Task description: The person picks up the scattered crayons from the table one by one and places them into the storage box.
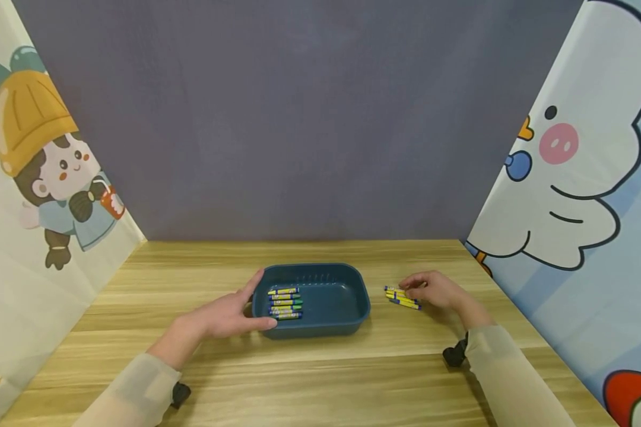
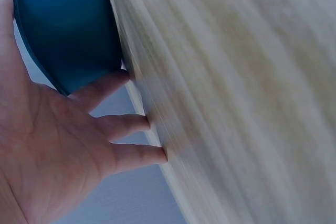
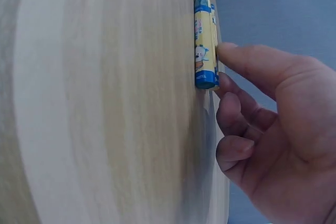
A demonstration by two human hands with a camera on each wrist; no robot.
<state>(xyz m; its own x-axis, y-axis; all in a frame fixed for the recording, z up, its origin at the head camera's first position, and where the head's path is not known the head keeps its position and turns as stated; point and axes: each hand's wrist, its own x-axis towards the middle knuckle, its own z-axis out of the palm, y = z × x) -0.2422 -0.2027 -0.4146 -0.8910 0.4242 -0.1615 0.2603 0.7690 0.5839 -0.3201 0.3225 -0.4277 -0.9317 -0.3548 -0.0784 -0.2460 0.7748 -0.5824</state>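
A dark blue plastic tray sits mid-table, with several wrapped crayons lying in a column at its left end. Spread around that end is my left hand, thumb at the front rim and index finger at the back corner. In the left wrist view its straight fingers reach down to the tabletop beside the tray. To the tray's right lies a small group of yellow-and-blue crayons. My right hand pinches at a crayon in this group with thumb and index finger, other fingers curled in the right wrist view.
The wooden table runs back to a grey-purple backdrop. Printed cartoon panels stand along the left and right edges. A black wrist strap piece shows under the right sleeve.
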